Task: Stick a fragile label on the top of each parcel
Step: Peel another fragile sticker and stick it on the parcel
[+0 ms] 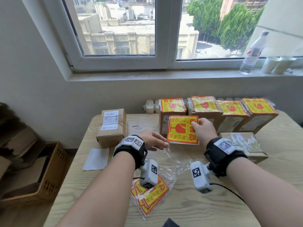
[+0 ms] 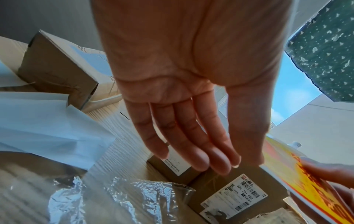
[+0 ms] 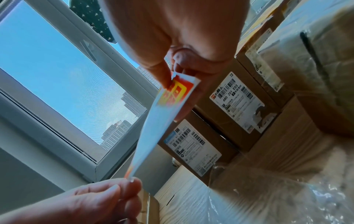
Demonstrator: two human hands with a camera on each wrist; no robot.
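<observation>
The right hand [image 1: 205,128] pinches the fragile label [image 1: 182,129] by its top corner, held above the bench [image 1: 188,208]. The left hand [image 1: 153,140] lies released, fingertips at the label's lower corner; actual contact is hard to make out. The label hides part of the nearest labelled parcel [image 1: 164,123].

- My head view looks forward and down over the wooden table [image 1: 188,208] toward the window [image 1: 155,30], both forearms in frame.
- My left wrist view looks along the palm, close over the table.
- My right wrist view looks along the fingers, tilted up toward the window.
- Both wrist views share the parcel marked 680 Z01 E03 [image 2: 235,195] [image 3: 237,103].
</observation>
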